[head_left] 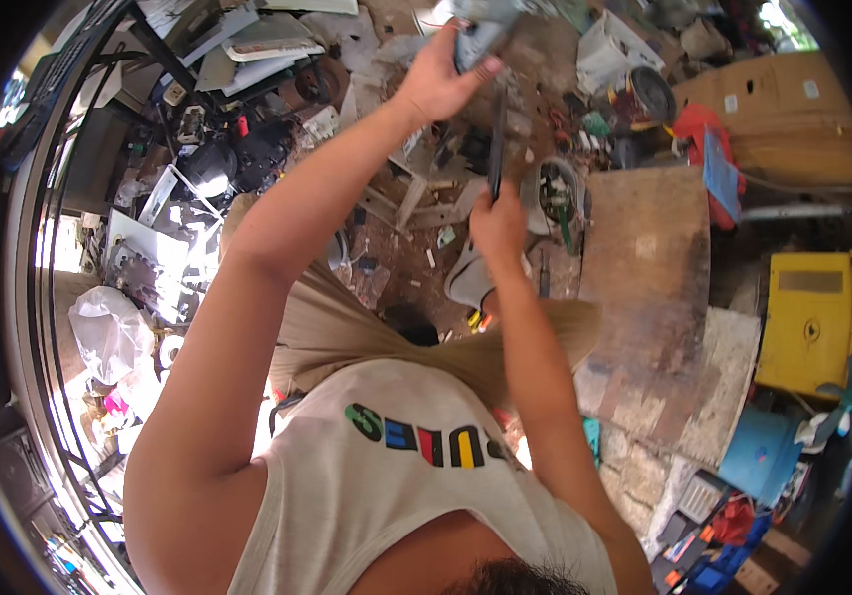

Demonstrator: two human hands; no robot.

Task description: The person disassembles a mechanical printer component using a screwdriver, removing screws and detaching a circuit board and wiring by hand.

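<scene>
Reaching far forward, my left hand [443,79] grips a grey metal-looking part [482,38] at the top of the view. Its thumb lies along the near side of that part, and its far end runs out toward the rim. My right hand [498,230] is closed around the near end of a long, slim dark bar-like tool [498,144]. The tool points away from me, its far end close below the grey part. Whether the two touch, I cannot tell. A round container [576,183] with small items and a green-handled tool [566,234] stands just right of my right hand.
Scrap and small parts cover the ground ahead and left. A wooden board [644,248] lies at right, with a yellow metal box [807,317] and a blue bin [761,451] beyond. A black metal frame [39,268] runs along the left. Cardboard [778,119] leans at far right.
</scene>
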